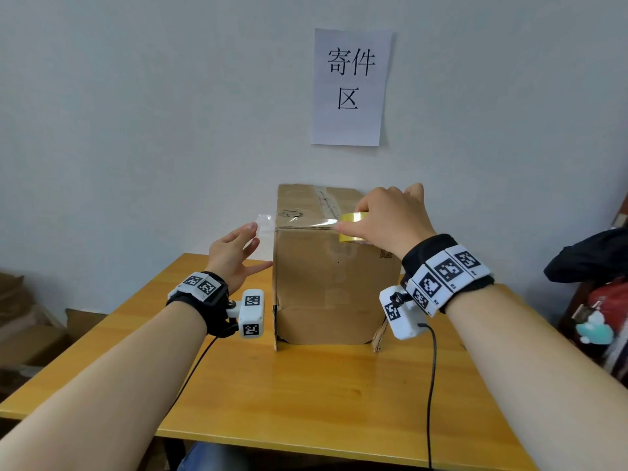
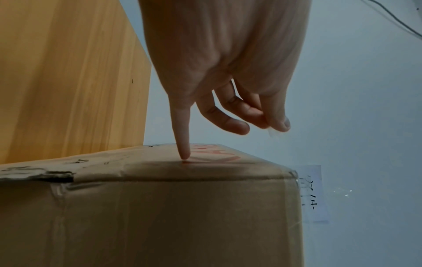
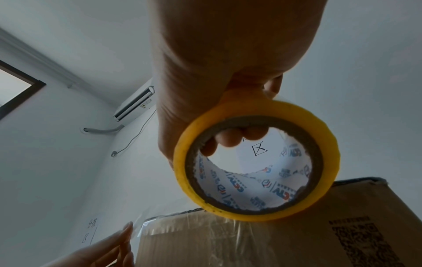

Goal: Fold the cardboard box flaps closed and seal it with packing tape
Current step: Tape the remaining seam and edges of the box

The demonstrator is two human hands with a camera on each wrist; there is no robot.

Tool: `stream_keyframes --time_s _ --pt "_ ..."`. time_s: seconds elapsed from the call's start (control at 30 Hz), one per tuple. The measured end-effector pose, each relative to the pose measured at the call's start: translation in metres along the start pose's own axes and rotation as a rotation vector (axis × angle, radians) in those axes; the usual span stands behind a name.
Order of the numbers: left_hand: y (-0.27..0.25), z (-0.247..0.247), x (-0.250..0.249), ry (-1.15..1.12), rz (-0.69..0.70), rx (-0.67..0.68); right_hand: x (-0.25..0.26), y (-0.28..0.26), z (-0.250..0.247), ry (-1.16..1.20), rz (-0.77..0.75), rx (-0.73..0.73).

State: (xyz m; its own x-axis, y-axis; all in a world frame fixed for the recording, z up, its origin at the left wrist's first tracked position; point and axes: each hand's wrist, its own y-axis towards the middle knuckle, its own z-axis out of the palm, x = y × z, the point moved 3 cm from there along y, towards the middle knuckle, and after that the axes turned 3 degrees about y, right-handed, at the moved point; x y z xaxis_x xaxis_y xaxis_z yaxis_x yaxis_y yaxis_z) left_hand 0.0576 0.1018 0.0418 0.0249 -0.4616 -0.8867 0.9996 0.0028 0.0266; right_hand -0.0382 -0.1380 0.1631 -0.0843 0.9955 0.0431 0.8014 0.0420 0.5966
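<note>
Head view: cardboard box [image 1: 336, 283] stands on the counter [image 1: 306, 396]; right hand [image 1: 384, 219] grips the tape roll [image 1: 351, 226], left hand [image 1: 234, 256] pinches the tape's free end [image 1: 263, 220]. Thin, clingy film: keep it taut, held by its edges.

"寄件区" on wall sign [image 1: 350, 86]

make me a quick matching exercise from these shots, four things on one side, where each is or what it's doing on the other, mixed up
Things:
1. tape roll
2. left hand
3. paper sign
4. cardboard box

States:
A. stuck on the wall
B. standing on the wooden table, flaps closed
C. held in the right hand
D. pinching the loose tape end beside the box

Pairs: 1-C, 2-D, 3-A, 4-B
</note>
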Motion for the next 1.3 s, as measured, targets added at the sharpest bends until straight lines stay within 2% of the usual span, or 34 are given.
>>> stream_keyframes --time_s 0.43,0.83,1.03,1.1,1.23,1.3 --pt "0.007 0.009 0.007 0.165 -0.043 -0.100 0.000 0.000 0.002 0.006 0.011 -0.022" --pt "0.016 0.021 0.014 0.195 -0.048 -0.083 -0.003 0.006 0.005 0.010 0.038 -0.030" --pt "0.020 0.023 0.021 0.217 -0.013 -0.135 0.001 0.008 0.008 0.004 0.031 -0.029" --pt "0.020 0.022 0.023 0.260 -0.045 -0.131 0.003 0.009 0.009 -0.005 0.026 -0.032" --pt "0.021 0.013 0.030 0.374 -0.262 -0.092 0.005 0.009 0.011 -0.018 0.010 -0.034" --pt "0.023 0.010 0.032 0.429 -0.266 -0.122 0.005 0.009 0.012 -0.010 0.009 -0.038"
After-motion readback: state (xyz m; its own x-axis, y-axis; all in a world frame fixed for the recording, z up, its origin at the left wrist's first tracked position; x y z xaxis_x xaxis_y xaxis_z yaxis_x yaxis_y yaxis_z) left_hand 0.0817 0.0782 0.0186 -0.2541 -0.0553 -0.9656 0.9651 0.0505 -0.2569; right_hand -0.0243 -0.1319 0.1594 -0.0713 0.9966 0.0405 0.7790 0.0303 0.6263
